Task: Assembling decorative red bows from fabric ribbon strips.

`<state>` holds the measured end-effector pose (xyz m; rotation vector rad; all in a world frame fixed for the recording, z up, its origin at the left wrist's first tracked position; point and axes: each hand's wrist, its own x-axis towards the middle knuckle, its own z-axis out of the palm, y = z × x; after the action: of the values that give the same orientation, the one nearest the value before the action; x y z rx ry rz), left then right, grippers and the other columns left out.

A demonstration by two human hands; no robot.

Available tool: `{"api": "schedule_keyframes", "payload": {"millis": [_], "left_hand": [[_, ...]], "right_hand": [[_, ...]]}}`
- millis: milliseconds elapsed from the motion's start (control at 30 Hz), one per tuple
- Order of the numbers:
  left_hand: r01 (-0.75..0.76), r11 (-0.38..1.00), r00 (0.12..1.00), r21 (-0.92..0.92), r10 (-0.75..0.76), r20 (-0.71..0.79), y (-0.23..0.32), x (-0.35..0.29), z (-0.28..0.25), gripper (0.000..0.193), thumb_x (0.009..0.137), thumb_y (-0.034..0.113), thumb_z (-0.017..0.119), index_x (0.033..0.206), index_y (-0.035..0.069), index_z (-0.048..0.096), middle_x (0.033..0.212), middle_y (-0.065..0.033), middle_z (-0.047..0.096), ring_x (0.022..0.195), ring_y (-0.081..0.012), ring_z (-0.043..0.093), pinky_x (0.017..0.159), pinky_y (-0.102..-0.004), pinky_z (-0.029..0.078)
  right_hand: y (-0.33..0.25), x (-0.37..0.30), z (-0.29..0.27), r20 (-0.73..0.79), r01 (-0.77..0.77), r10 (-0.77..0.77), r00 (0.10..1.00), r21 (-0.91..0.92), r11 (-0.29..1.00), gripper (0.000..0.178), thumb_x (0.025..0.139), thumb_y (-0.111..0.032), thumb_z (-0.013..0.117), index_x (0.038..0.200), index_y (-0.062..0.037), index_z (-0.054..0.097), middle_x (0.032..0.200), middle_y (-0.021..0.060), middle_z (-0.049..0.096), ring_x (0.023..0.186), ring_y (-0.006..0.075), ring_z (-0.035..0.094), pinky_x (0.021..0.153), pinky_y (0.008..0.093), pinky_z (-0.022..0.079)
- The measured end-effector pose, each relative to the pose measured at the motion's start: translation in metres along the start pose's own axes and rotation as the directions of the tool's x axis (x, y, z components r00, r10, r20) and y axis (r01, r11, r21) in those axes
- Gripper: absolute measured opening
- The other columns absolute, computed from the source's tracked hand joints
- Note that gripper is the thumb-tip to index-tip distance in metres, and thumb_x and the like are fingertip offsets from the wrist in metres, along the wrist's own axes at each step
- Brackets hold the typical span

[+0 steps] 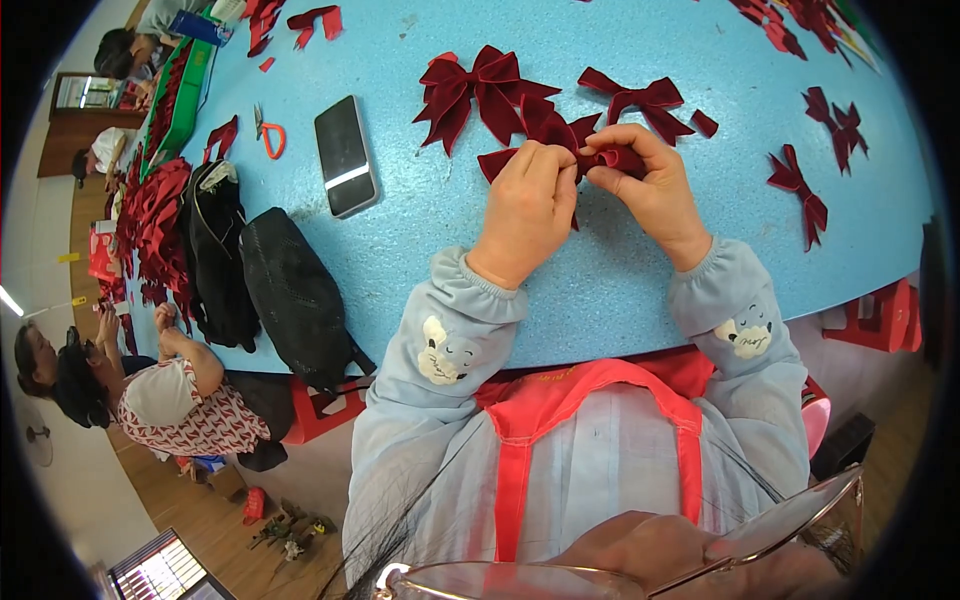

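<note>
My left hand [528, 210] and my right hand [655, 190] meet over the table, each with fingers pinched on a dark red velvet ribbon bow [548, 124]. One rolled loop of it pokes out between my right thumb and forefinger; its middle is hidden behind my fingers. Just beyond my left hand lies a larger finished-looking bow [490, 92] with several loops and tails. Another bow [640, 98] rests past my right hand, beside a short ribbon scrap [704, 123]. Farther right are two flatter bows, one nearer [798, 194] and one farther off [838, 126].
On the blue table [420, 280], to the left, lie a phone [345, 150], orange-handled scissors [271, 138], a black pouch [290, 290] and a black zipped bag [215, 255]. Red ribbons [155, 230] are heaped beyond, near a green basket [185, 110]. Other people sit along the left side.
</note>
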<state>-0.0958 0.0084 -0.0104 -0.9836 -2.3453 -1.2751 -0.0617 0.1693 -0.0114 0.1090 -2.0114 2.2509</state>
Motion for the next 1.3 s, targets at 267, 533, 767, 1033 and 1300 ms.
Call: {"api": "schedule_keyframes", "payload": {"millis": [267, 533, 767, 1033, 1300], "left_hand": [[0.671, 0.489, 0.716, -0.558, -0.622, 0.317, 0.011, 0.002, -0.005, 0.010, 0.086, 0.011, 0.057, 0.085, 0.002, 0.054, 0.076, -0.0070, 0.057, 0.067, -0.0152, 0.054, 0.054, -0.0272, 0.044], [0.635, 0.042, 0.554, -0.771, -0.720, 0.417, 0.016, 0.001, 0.000, 0.017, 0.090, 0.019, 0.056, 0.095, 0.003, 0.058, 0.080, -0.0012, 0.058, 0.068, -0.0072, 0.052, 0.055, -0.0220, 0.042], [0.561, 0.239, 0.716, -0.793, -0.621, 0.319, 0.012, -0.005, 0.009, 0.021, 0.087, 0.018, 0.061, 0.102, 0.003, 0.059, 0.083, -0.0003, 0.061, 0.069, -0.0059, 0.051, 0.056, -0.0225, 0.042], [0.563, 0.194, 0.697, -0.803, -0.635, 0.335, 0.014, -0.003, 0.005, 0.021, 0.083, 0.015, 0.065, 0.100, 0.003, 0.060, 0.082, 0.0010, 0.060, 0.065, -0.0040, 0.049, 0.053, -0.0198, 0.038], [0.712, 0.412, 0.681, -0.569, -0.602, 0.417, 0.011, 0.004, -0.012, 0.016, 0.081, 0.014, 0.065, 0.093, 0.002, 0.066, 0.069, 0.0020, 0.058, 0.056, -0.0041, 0.047, 0.048, -0.0205, 0.036]], "right_hand": [[0.010, -0.004, -0.003, 0.089, 0.290, -0.276, 0.957, -0.290, 0.912, 0.027, 0.076, 0.007, 0.062, 0.101, -0.0037, 0.059, 0.099, 0.0044, 0.061, 0.085, 0.0125, 0.058, 0.072, 0.0235, 0.049], [0.005, 0.001, 0.005, -0.116, -0.066, 0.101, 0.988, 0.273, 0.960, 0.023, 0.081, 0.003, 0.061, 0.102, -0.0034, 0.057, 0.100, 0.0065, 0.061, 0.083, 0.0134, 0.059, 0.072, 0.0248, 0.051], [0.004, 0.001, 0.001, -0.097, -0.119, 0.155, 0.983, 0.303, 0.945, 0.018, 0.085, 0.000, 0.058, 0.102, -0.0040, 0.057, 0.101, 0.0056, 0.061, 0.083, 0.0126, 0.059, 0.072, 0.0247, 0.050], [0.015, 0.001, -0.003, -0.053, -0.052, 0.060, 0.997, 0.129, 0.990, 0.019, 0.084, 0.003, 0.056, 0.101, -0.0040, 0.059, 0.099, 0.0032, 0.059, 0.089, 0.0115, 0.056, 0.078, 0.0234, 0.045], [-0.005, 0.007, -0.006, 0.086, -0.178, 0.165, 0.983, 0.172, 0.969, 0.018, 0.083, 0.001, 0.056, 0.100, -0.0033, 0.059, 0.097, 0.0027, 0.059, 0.093, 0.0105, 0.054, 0.080, 0.0238, 0.043]]}}
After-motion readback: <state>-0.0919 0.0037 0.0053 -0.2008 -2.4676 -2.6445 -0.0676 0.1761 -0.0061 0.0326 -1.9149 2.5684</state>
